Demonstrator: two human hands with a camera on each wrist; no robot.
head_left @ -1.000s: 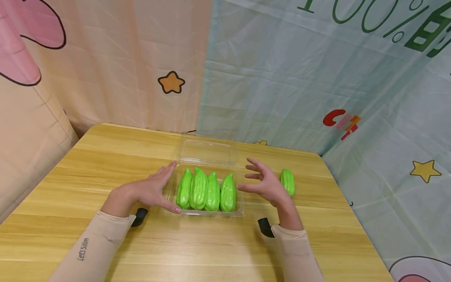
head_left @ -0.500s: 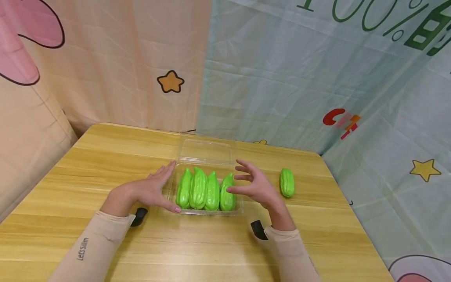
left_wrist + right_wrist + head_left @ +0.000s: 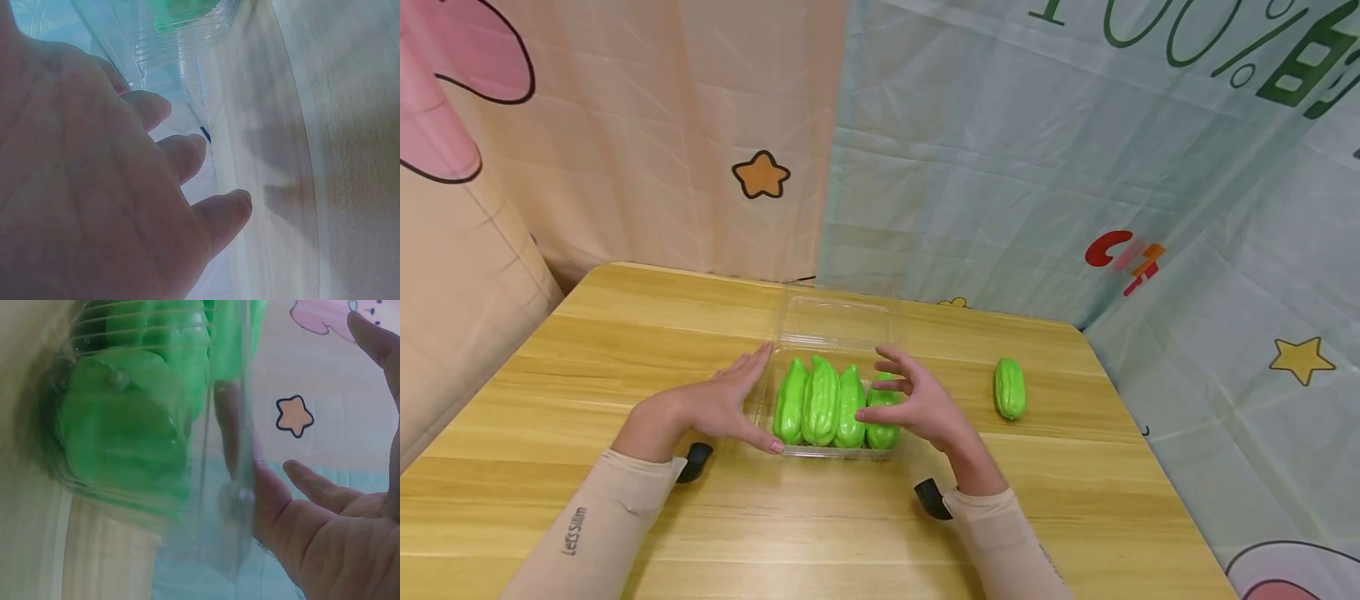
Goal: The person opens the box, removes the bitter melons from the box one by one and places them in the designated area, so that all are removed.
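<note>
Several bright green ridged gourds (image 3: pixel 822 402) lie side by side in a clear plastic box (image 3: pixel 842 452) whose lid (image 3: pixel 838 322) is folded back. My left hand (image 3: pixel 711 408) is spread along the box's left side, thumb near the front corner and fingertips near the back one. Above the box's right side, my right hand (image 3: pixel 917 404) has its fingers apart and overlaps the rightmost gourd (image 3: pixel 882 435) in the head view. In the right wrist view, the thumb and fingers reach over the box rim, apart from each other. Another green gourd (image 3: pixel 1010 388) lies alone on the table to the right.
The wooden table (image 3: pixel 820 533) reaches back to printed curtains (image 3: pixel 962 167) hung behind and at the sides. A black wrist mount (image 3: pixel 695 462) sticks out from the left sleeve, and another black mount (image 3: pixel 932 498) from the right one.
My right hand has moved left, from beside the box to over its rightmost gourd, uncovering the lone gourd on the table. The left hand has stayed in place.
</note>
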